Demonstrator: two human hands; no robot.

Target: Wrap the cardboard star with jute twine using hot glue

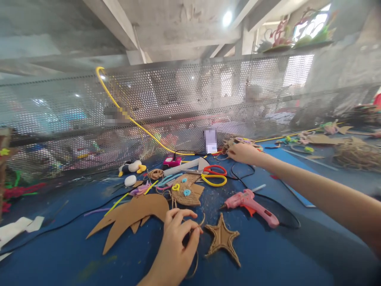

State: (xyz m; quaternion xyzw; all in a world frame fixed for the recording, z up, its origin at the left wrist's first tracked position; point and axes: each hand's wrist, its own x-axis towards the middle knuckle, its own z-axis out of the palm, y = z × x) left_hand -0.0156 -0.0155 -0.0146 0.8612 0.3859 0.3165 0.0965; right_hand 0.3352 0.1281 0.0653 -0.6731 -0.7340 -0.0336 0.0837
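Looking down from the head view at a blue bench (268,254) crowded with craft pieces. Pinching a strand of twine (199,227) between thumb and fingertips of the left hand (175,248), just beside a twine-wrapped star (222,238) lying flat and seemingly fully covered. Reaching far across with the right hand (242,153), fingers curled onto a twine tangle (230,145) near the mesh wall; whether gripping or only touching, cannot tell. Lying idle between the hands: glue gun (251,202), scissors (212,174). Resting nearby, a twine-covered fish (187,192) already decorated, and a bare cardboard cutout (131,216) probably awaiting wrapping.
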